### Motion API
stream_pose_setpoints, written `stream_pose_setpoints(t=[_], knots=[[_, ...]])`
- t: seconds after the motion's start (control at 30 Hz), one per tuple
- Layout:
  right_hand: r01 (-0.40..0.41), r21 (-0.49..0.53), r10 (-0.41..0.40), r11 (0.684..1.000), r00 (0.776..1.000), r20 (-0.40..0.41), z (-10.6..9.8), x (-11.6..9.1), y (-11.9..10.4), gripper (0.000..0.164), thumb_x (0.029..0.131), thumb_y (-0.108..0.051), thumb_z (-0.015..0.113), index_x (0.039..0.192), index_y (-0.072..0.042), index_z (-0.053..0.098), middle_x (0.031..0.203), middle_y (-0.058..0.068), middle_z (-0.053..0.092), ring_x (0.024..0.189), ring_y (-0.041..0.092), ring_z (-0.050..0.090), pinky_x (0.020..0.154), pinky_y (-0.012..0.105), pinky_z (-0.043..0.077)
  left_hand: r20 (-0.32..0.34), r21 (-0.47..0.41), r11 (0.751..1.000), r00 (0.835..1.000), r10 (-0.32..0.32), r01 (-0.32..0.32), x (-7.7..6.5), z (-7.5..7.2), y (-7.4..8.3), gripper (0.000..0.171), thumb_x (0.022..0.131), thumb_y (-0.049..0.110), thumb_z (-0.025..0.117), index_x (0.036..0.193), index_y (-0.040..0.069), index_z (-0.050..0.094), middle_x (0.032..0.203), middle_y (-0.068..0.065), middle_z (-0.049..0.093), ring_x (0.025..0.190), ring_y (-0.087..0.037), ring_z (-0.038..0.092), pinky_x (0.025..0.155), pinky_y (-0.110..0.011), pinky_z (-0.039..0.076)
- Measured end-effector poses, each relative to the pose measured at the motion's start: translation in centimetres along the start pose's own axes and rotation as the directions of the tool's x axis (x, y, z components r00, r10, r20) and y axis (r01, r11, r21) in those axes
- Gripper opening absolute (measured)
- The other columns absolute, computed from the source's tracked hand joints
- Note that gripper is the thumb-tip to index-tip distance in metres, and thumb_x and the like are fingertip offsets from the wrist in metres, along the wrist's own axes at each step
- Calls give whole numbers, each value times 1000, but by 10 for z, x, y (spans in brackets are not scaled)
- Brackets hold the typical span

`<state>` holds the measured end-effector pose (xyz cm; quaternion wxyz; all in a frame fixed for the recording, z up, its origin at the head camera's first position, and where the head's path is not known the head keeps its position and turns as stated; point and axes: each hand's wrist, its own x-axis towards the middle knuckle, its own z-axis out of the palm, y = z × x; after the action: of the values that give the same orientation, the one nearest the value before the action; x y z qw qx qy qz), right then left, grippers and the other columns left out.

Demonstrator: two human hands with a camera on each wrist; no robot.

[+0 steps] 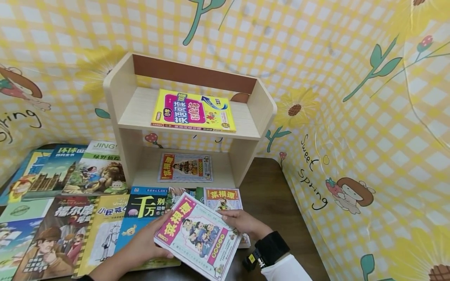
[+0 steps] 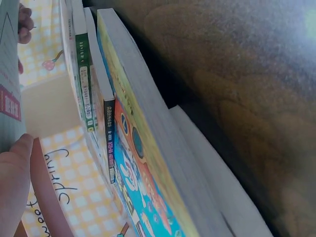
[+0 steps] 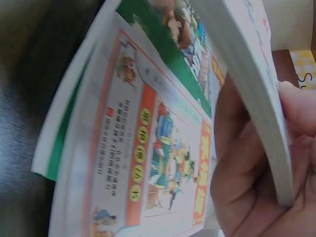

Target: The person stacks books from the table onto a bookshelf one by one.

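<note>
A pink-and-white comic-style book is held tilted above the table's front, cover facing up. My left hand grips its left edge, with the thumb at the lower left. On the upper right edge, my right hand pinches it; the right wrist view shows the fingers under the book and the thumb on top. Below lies a similar orange-bordered book, partly hidden by the held one in the head view. Another matching book lies flat on the lower shelf of a wooden bookshelf.
A yellow English reading book lies on the upper shelf. Several books, including a blue animal book and a detective book, cover the table's left side. Dark wooden tabletop shows at right. Yellow checked cloth hangs behind and beside.
</note>
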<state>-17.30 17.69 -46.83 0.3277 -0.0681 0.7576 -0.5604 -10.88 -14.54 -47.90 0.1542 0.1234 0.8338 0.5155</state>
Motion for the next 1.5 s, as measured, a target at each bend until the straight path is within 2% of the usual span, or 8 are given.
stream_pose_setpoints(t=[0.27,0.4,0.6,0.83,1.03,1.2,1.33,1.5], knots=[[63,138,-44,988,990,-136,-4,2,-2,65,99,-41,51,149,-3,33,106,11,68,82,19,69,71,30,56,-76,-90,996,997,-35,28,1,-3,2,117,63,30,89,155,12,19,157,-24,19,136,-49,28,102,-62,36],[133,268,-82,954,978,-194,2,3,-3,66,101,-32,51,151,-1,22,110,11,66,88,18,68,75,30,55,-114,-72,996,992,-58,49,0,-4,6,117,66,34,88,156,17,16,158,-21,16,137,-45,28,102,-61,36],[221,369,-147,903,965,-218,16,0,-7,56,102,-21,47,149,-2,22,118,13,64,96,20,67,80,32,56,-194,-7,999,980,-40,39,-1,-3,14,116,69,37,87,156,15,13,155,-25,21,130,-45,39,95,-58,44],[292,311,-227,904,947,-228,36,-15,-20,61,101,-11,47,153,-10,14,128,19,57,98,20,66,78,30,56,-314,-9,1000,949,19,-23,-4,-3,28,116,73,31,85,157,18,6,158,-23,16,133,-48,31,94,-61,44],[401,215,-346,891,904,-250,49,-26,-33,84,93,-1,59,155,-26,9,140,19,48,111,28,63,86,36,55,-407,27,998,911,68,-62,-7,-7,39,119,72,32,86,156,14,4,154,-26,22,129,-45,33,92,-64,40],[472,180,-415,863,865,-280,54,-31,-43,105,85,1,70,154,-37,-1,150,13,35,113,29,61,87,38,54,-418,-11,997,906,70,-82,-12,-10,46,119,73,32,85,156,17,1,155,-26,18,128,-45,34,92,-60,40],[520,183,-462,834,840,-284,56,-35,-50,118,79,1,77,153,-38,-7,157,8,22,116,29,59,88,39,53,-431,-17,995,899,79,-96,-15,-14,54,116,76,32,83,156,21,-1,155,-23,18,124,-39,41,88,-42,49],[592,118,-552,797,794,-256,52,-36,-63,124,77,3,78,152,-38,-12,160,4,12,121,30,56,90,40,52,-455,-43,989,884,105,-140,-13,-21,66,114,78,28,82,156,24,-2,152,-22,25,122,-39,44,93,-53,44]])
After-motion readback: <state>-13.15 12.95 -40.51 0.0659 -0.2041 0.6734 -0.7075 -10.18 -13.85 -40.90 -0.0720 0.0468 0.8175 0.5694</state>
